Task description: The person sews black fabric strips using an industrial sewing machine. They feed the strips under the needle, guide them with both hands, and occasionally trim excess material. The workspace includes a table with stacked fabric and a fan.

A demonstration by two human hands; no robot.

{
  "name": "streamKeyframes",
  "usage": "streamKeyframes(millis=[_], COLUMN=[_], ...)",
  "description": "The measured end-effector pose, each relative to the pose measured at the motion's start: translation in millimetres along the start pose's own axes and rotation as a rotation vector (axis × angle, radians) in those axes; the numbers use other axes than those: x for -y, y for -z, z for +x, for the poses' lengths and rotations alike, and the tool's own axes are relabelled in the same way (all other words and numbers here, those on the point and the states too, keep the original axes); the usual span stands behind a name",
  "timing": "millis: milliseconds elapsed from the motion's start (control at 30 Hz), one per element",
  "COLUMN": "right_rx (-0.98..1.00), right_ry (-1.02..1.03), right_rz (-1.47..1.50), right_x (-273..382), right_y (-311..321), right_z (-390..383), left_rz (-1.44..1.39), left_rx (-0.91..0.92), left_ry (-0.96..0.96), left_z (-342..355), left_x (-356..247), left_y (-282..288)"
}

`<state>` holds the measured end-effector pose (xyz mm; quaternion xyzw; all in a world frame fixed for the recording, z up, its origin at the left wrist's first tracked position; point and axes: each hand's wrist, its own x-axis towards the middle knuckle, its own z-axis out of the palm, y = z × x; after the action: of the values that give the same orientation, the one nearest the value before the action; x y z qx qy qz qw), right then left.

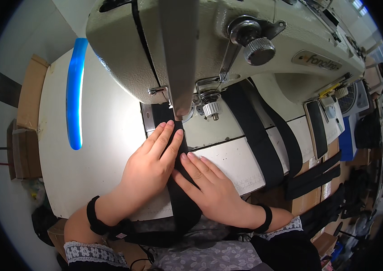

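- A black strap (180,180) is pressed flat on the white desk (101,149) by both hands, just in front of the sewing machine (227,49).
- The left hand (148,167) lies on the strap's left edge, fingers (164,135) together and stretched toward the needle area; nothing is clamped, the strap is only held down.
- The right hand (212,187) lies on the strap's right side, fingers (191,162) slightly spread and flat, likewise pressing rather than gripping.
- For a straight seam, it is judged that the strap should be kept taut and square between the two hands and fed evenly, with fingertips kept clear of the needle.
- Even pressure from both sides is advised, so that the strap is not skewed under the foot.
- The needle and presser foot are hidden behind the machine head, so the strap's exact place under them cannot be told.
- The strap's near end drops off the desk edge toward the lap and is lost there.
- Further black straps (263,140) hang over the desk at the right; their ends are cut off from view.
- A blue light strip (75,95) glows at the left.
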<state>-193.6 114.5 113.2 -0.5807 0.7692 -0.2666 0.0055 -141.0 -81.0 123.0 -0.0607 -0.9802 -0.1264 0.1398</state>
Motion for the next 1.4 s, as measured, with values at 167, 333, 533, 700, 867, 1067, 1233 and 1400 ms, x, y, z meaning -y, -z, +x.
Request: streamKeyframes(millis=[167, 333, 533, 700, 867, 1067, 1233, 1400], right_rx=[0.034, 0.097, 0.118, 0.088, 0.07, 0.008, -0.042, -0.049], right_ry=[0.025, 0.071, 0.091, 0.062, 0.045, 0.044, 0.056, 0.035], right_rz=[0.048, 0.14, 0.111, 0.103, 0.104, 0.072, 0.062, 0.051], right_x=[2.4, 17.3, 23.7, 25.4, 22.9, 13.5, 6.5, 0.7], right_y=[1.3, 2.2, 3.3, 1.8, 1.4, 0.6, -2.6, -1.2], right_z=[-4.7, -33.2, -44.5, -41.9, -33.8, -20.6, -10.5, -2.2], left_rz=[-0.038, -0.073, -0.152, -0.131, -0.07, -0.035, -0.026, -0.059], left_rx=[0.022, 0.119, 0.166, 0.149, 0.134, 0.092, 0.086, 0.06], left_ry=[-0.019, -0.105, -0.114, -0.114, -0.105, -0.104, -0.071, -0.024], left_z=[-2.1, -28.7, -47.9, -46.4, -40.6, -28.8, -21.3, -12.2], left_x=[1.3, -19.0, -31.6, -31.5, -25.9, -18.3, -11.4, -7.6], left_y=[1.7, 11.6, 17.3, 16.0, 13.8, 9.6, 7.6, 6.8])
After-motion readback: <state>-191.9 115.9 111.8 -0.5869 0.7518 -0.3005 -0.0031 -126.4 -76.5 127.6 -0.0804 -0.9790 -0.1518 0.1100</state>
